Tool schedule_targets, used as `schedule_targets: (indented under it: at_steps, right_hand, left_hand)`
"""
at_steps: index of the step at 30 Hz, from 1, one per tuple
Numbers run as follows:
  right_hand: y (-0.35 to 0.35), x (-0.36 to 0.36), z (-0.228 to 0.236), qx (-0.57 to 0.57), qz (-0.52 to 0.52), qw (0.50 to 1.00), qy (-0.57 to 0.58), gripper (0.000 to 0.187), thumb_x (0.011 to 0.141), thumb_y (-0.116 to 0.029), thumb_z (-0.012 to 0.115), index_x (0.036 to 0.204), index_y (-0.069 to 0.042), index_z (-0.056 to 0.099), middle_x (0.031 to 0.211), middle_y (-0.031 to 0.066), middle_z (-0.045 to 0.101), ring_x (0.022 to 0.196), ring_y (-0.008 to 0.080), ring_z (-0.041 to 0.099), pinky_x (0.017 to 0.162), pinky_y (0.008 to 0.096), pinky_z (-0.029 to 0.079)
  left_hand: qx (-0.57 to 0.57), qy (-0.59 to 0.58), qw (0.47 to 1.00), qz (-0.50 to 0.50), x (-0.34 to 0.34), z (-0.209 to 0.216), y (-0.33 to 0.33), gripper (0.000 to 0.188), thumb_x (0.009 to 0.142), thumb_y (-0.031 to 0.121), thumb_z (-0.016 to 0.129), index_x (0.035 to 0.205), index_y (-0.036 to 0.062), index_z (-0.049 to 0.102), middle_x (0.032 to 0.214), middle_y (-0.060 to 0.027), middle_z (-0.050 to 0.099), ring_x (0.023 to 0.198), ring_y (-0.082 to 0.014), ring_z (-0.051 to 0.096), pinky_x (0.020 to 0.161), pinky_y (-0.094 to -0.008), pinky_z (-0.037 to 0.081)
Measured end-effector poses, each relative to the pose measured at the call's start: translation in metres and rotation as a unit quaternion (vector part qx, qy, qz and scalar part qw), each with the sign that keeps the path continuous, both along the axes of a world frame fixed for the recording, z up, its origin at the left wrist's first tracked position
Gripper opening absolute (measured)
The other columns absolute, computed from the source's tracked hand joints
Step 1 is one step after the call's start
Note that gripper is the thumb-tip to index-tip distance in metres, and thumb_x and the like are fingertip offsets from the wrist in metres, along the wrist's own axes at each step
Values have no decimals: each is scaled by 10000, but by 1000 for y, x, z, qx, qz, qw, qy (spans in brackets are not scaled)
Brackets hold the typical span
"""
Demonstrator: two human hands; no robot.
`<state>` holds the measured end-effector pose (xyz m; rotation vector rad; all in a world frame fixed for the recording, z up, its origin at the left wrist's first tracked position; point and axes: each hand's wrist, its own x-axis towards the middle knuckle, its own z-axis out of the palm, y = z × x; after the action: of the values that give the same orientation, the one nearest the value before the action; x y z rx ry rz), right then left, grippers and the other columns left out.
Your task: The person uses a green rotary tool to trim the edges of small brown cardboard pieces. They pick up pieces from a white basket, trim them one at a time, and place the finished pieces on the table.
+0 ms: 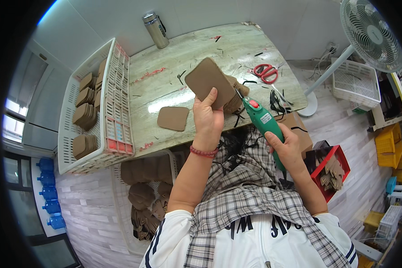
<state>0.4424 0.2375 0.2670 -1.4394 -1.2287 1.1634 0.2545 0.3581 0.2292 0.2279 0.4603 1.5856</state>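
Observation:
My left hand [210, 118] grips a brown rounded-square pad [207, 78] above the table, thumb across its face. In my right hand [286, 145] is a green handheld power tool [264, 117] with a red switch. Its thin tip points at the pad's right edge; whether they touch I cannot tell. Behind the raised pad, a stack of brown pieces [233, 105] is partly hidden. One loose brown pad [173, 118] lies flat to the left of my left hand. Black scraps [236, 143] are gathered on my plaid apron.
On the marbled table [156, 60] are red-handled scissors [265, 73], dark strips and a steel flask [156, 30]. A white crate [116, 94] with stacked brown pads stands left. Below are another crate [120, 214] and a red box [344, 156]. A fan [374, 38] stands right.

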Motion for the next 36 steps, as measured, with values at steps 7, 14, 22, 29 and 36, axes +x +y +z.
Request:
schedule_targets:
  at_steps: [7,14,22,29,36]
  right_hand:
    - [-2,-3,10,-10,8,1000,17,348,870,-244,663,1095,12,595,747,-3,577,580,46,499,513,206,433]
    - [3,-1,12,-7,3,1000,14,327,870,-238,663,1070,12,598,729,-2,574,562,48,499,508,209,431]
    - [14,2,21,6,-5,1000,6,307,873,-231,658,1047,16,607,712,-1,571,554,44,496,498,202,420]
    - [16,4,27,-7,8,1000,-7,281,904,-298,617,981,-28,602,711,-1,580,558,38,507,522,192,418]
    - [19,2,24,-8,4,1000,18,302,889,-264,643,1042,-7,606,719,-1,573,546,42,498,504,189,410]
  left_hand:
    - [7,6,1000,4,9,-9,-1,351,853,-42,606,1182,47,521,1162,-70,581,1076,-222,563,948,-379,478]
    - [22,37,998,-40,20,-13,-14,367,859,-45,591,1194,80,508,1159,-51,580,1072,-211,564,945,-366,473]
    - [25,53,996,-73,27,-16,-29,367,852,-55,593,1184,77,508,1133,-57,598,1033,-189,588,896,-350,502]
    - [37,65,993,-94,22,-22,-29,372,843,-80,586,1178,68,519,1105,-68,617,983,-185,614,858,-341,522]
    - [34,54,992,-109,25,-27,-35,370,858,-52,584,1192,87,508,1139,-57,597,1046,-194,589,905,-355,502]
